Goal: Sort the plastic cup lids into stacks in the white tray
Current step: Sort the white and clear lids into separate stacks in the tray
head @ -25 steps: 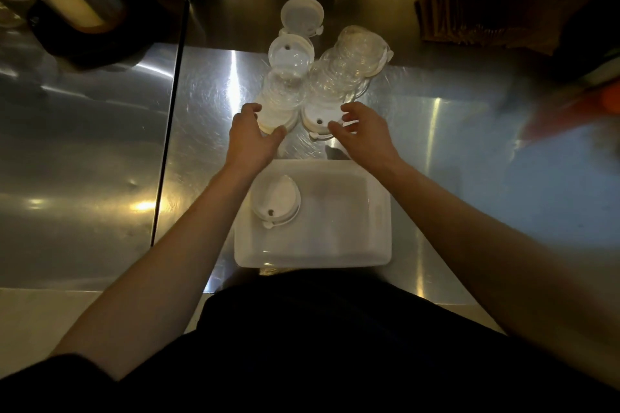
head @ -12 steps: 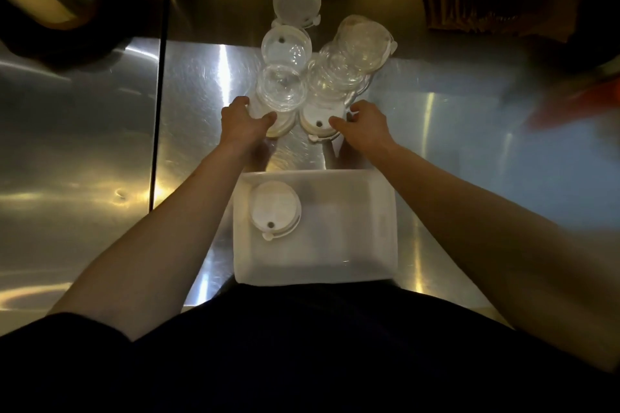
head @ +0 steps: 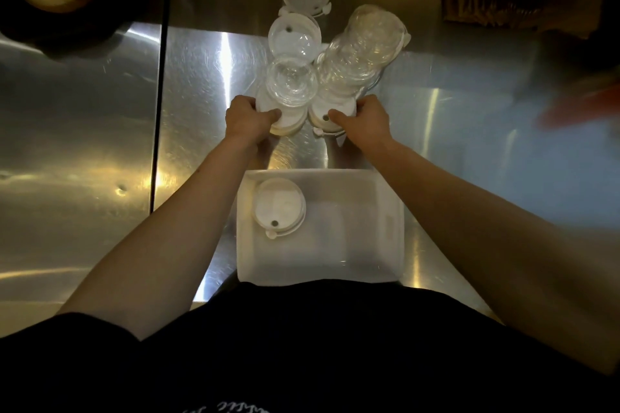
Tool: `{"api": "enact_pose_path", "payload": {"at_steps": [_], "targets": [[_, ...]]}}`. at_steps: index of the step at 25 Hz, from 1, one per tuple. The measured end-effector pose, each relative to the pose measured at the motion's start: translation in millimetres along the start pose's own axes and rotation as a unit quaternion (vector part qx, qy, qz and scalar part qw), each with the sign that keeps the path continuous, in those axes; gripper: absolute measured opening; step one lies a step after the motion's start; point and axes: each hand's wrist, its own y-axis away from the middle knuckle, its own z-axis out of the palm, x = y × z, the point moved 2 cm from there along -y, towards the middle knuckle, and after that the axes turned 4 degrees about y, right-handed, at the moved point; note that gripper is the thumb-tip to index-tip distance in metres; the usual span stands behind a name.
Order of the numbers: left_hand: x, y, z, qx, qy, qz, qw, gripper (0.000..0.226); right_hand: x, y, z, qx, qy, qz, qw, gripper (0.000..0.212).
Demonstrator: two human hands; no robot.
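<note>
Steel tabletop [head: 100,144]; right side blurred, unreadable. White tray [head: 385,211] near edge cut off by dark shirt; one lid stack [head: 279,208] in its far-left corner. Beyond tray: loose lids [head: 362,43], clear ones hard to separate. Left hand [head: 246,121] grips a white lid [head: 288,121]; right hand [head: 364,124] pinches another, probably.

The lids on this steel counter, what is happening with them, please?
A person is sorting plastic cup lids. The left hand grips one white lid stack on the counter, the right hand another white stack. Clear lids wait behind them. The white tray holds one stack of white lids so far.
</note>
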Motion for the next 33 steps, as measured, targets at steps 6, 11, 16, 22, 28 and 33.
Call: {"api": "enact_pose_path", "payload": {"at_steps": [6,11,16,22,28,33], "targets": [[1,9,4,-0.009,0.092,-0.04,0.995,0.028,5,-8,5,-0.001,-0.082,0.077,0.994,0.046],[0,14,4,-0.037,0.2,-0.099,0.974,0.036,0,-5,6,-0.002,-0.116,0.104,0.988,0.056],[2,14,3,-0.078,0.245,-0.124,0.958,0.037,-6,3,-2,-0.035,-0.241,0.142,0.96,0.024],[0,22,-6,-0.096,0.278,-0.132,0.946,0.04,5,22,-20,-0.043,-0.314,0.167,0.934,0.015],[-4,40,-18,-0.099,0.285,-0.128,0.945,0.04,6,40,-38,-0.029,-0.343,0.136,0.929,0.015],[-8,57,-33,-0.089,0.292,-0.106,0.946,0.035,6,54,-48,-0.014,-0.37,0.125,0.92,0.02]]}}
